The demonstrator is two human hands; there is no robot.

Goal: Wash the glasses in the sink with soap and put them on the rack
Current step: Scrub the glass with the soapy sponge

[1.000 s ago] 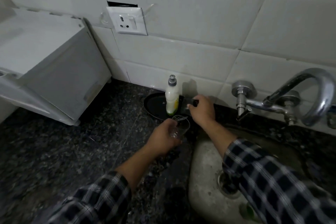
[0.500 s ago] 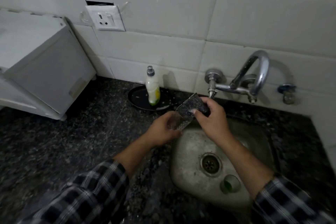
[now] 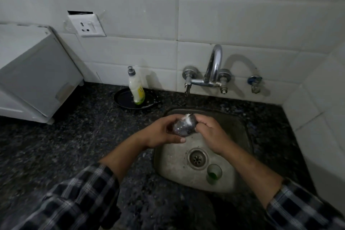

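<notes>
Your left hand (image 3: 160, 133) is curled round a small clear glass (image 3: 179, 127), thumb on its near side and fingers over the far side, holding it on its side above the back left part of the steel sink (image 3: 237, 127). Your right hand (image 3: 210, 132) meets it from the right with the fingers bent tightly inward, clamped on a dark scrub pad (image 3: 189, 129) pressed to the glass. The fingertips are tucked out of sight, and I cannot tell where the pad ends and the glass begins, or whether the pad is inside the glass or wrapped over it. A dab of white foam (image 3: 187, 116) sits at the top of the bundle.

A second glass (image 3: 214, 172) with a green base stands upright in the sink's near right part, just beside the drain (image 3: 197, 158). The dim light makes its rim hard to trace.

The tap (image 3: 212, 70) is mounted on the tiled wall behind the sink. To its left, a dish soap bottle (image 3: 136, 87) stands upright in a shallow black dish (image 3: 123, 100) on the speckled dark counter (image 3: 61, 145). A white appliance (image 3: 35, 74) is cut off at the left edge. Your checked sleeves (image 3: 74, 201) run out of the bottom of the view.
</notes>
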